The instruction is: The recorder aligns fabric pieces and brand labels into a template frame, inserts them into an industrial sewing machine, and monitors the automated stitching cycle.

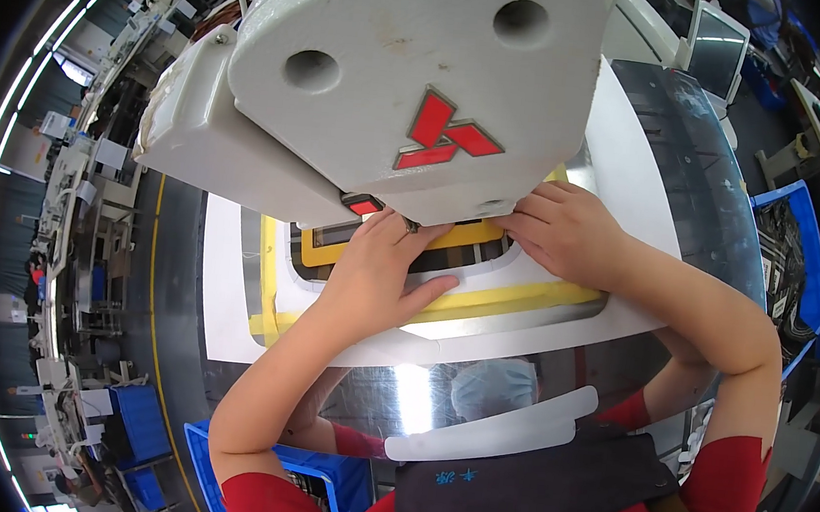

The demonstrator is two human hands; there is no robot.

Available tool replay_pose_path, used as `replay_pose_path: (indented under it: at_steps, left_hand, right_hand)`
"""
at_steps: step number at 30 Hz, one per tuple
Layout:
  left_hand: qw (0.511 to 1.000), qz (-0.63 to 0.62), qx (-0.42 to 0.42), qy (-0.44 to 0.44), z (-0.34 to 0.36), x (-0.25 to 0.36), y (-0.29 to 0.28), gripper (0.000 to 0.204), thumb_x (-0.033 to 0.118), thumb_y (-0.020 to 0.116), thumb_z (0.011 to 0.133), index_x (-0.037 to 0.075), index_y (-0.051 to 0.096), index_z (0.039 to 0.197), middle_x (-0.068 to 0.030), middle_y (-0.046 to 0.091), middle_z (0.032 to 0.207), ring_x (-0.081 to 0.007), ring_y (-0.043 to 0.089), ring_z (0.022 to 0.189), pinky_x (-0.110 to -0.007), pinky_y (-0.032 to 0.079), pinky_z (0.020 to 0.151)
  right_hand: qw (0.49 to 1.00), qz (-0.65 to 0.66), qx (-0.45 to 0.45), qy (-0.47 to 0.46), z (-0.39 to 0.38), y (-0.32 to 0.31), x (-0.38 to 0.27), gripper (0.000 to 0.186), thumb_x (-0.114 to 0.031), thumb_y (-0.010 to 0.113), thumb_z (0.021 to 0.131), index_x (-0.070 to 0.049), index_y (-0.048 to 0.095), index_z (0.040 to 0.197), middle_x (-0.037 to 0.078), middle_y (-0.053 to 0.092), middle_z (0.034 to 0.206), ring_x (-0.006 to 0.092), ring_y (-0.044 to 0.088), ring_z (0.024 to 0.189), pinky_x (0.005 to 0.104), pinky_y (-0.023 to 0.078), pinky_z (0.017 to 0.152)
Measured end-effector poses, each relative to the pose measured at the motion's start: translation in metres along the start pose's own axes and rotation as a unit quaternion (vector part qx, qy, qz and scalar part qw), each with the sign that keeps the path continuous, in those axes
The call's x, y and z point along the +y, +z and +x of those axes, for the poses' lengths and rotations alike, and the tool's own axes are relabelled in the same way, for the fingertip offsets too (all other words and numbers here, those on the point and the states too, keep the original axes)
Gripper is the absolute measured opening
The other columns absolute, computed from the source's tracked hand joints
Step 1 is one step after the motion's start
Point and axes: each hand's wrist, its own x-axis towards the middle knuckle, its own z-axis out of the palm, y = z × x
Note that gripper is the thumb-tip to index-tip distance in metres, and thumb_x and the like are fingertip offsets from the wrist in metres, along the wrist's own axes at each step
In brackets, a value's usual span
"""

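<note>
L hand (377, 275), thumb spread, fingers on the yellow frame (472, 235) under the sewing machine head (376, 87); R hand (570, 233) at the frame's rt end, can't tell if pinching. Uneven pressure could skew it imo. Workbenches (76, 227) left of the head, metal tabletop (368, 399) beneath, blue crate (816, 277) rt.

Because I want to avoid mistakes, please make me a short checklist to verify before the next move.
1. Left hand at the yellow frame: ok.
2. Right hand near the frame's right end: ok.
3. Yellow frame over the dark striped piece: ok.
4. Yellow tape along the near side: ok, in place.
5. Hands clear of the needle: cannot tell, the machine head hides that spot.
6. Machine stopped: cannot tell.
</note>
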Motion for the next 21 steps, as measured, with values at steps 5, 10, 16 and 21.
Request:
replay_pose_path:
  at_steps: [5, 10, 16, 21]
  left_hand:
    - [0.990, 0.011, -0.046, 0.132, -0.040, 0.053, 0.003, 0.069, 0.039, 0.073, 0.073, 0.008, 0.050, 0.130, -0.0131, 0.049, 0.133, -0.0303, 0.048, 0.122, -0.044, 0.036, 0.104]
    - [0.976, -0.100, -0.102, 0.167, -0.091, 0.094, 0.032, 0.055, 0.031, 0.067, 0.077, 0.007, 0.054, 0.124, -0.0083, 0.053, 0.110, -0.0218, 0.053, 0.098, -0.035, 0.045, 0.083]
    - [0.970, -0.111, -0.094, 0.194, -0.111, 0.080, 0.037, 0.039, 0.016, 0.065, 0.077, 0.012, 0.060, 0.115, -0.0028, 0.054, 0.090, -0.0195, 0.058, 0.080, -0.032, 0.047, 0.068]
    - [0.989, 0.002, 0.010, 0.149, -0.096, 0.054, -0.012, 0.031, 0.011, 0.060, 0.073, 0.011, 0.063, 0.104, -0.0022, 0.055, 0.088, -0.0175, 0.057, 0.076, -0.031, 0.045, 0.062]
  right_hand:
    - [0.999, 0.024, -0.002, 0.026, -0.003, 0.002, -0.006, 0.027, -0.009, 0.064, 0.079, -0.006, 0.066, 0.106, 0.006, 0.064, 0.103, 0.0233, 0.060, 0.099, 0.0359, 0.049, 0.087]
    - [0.999, 0.045, 0.007, 0.025, 0.003, 0.003, -0.007, 0.025, -0.010, 0.062, 0.083, -0.007, 0.066, 0.107, 0.006, 0.063, 0.108, 0.0245, 0.059, 0.102, 0.0362, 0.048, 0.089]
    - [0.991, 0.071, -0.012, 0.109, 0.012, -0.002, -0.014, 0.022, -0.012, 0.062, 0.083, -0.006, 0.065, 0.105, 0.009, 0.060, 0.118, 0.0271, 0.054, 0.109, 0.0389, 0.043, 0.095]
    - [0.988, 0.082, -0.008, 0.132, 0.006, -0.012, -0.024, 0.027, -0.017, 0.062, 0.084, -0.005, 0.064, 0.108, 0.007, 0.059, 0.119, 0.0260, 0.053, 0.112, 0.0388, 0.040, 0.099]
